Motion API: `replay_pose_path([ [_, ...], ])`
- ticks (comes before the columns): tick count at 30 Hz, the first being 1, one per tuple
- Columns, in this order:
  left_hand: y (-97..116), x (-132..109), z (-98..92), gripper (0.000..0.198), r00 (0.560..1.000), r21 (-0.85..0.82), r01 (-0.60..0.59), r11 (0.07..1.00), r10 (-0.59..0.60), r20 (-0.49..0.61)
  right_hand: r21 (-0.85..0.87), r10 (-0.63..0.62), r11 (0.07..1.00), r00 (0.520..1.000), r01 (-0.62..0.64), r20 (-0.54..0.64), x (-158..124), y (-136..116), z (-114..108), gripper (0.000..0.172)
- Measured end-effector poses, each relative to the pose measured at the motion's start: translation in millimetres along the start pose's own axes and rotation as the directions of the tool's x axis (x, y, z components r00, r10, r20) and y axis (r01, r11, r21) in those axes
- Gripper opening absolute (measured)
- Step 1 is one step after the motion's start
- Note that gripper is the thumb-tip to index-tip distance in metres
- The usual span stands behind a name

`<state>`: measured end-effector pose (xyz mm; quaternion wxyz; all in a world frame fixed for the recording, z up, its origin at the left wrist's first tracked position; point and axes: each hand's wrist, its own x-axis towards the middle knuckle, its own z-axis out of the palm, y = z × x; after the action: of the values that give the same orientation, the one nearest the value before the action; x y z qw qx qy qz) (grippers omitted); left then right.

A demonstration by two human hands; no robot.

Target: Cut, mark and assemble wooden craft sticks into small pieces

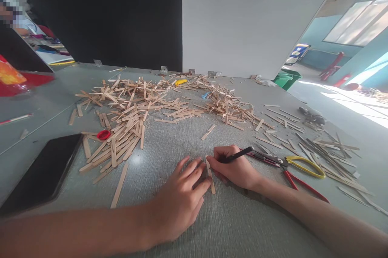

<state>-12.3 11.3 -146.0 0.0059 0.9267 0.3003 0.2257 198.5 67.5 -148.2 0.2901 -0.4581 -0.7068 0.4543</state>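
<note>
A black pen [241, 154] is gripped in my right hand [238, 169], its tip end hidden by the fingers. Under that hand's fingertips lies a single wooden craft stick [211, 177], flat on the grey table. From the other side, my left hand [186, 189] rests with fingers spread, the thumb touching the stick's edge. Just right of my right hand are pliers [283, 163] with one yellow and one red handle. Beyond both hands, a short craft stick [208, 132] lies by itself.
Loose craft sticks [127, 129] pile up at the left and back. A black phone [42, 169] lies at left, near a red ring [104, 135]. Thin split strips [336, 161] litter the right. Black and grey panels [236, 19] stand behind the table, and a green bin [286, 78] beyond.
</note>
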Motion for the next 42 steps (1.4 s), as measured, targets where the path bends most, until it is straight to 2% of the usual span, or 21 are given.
replay_pose_path([
  [19,0.2,-1.3,2.4,0.034,1.000,-0.030,0.015,0.999,-0.015,-0.007,-0.070,-0.047,0.997,0.998,0.044,-0.047,1.5,-1.7,0.9,0.038],
  [29,0.5,-0.4,-0.1,0.033,1.000,-0.018,0.014,1.000,-0.014,0.005,-0.004,0.013,1.000,1.000,-0.013,-0.013,1.3,-1.5,2.8,0.036],
  [42,-0.6,-1.5,-0.6,0.029,0.999,-0.006,0.026,1.000,-0.026,0.027,-0.074,-0.039,0.997,0.999,0.037,-0.020,3.3,-0.5,3.0,0.038],
])
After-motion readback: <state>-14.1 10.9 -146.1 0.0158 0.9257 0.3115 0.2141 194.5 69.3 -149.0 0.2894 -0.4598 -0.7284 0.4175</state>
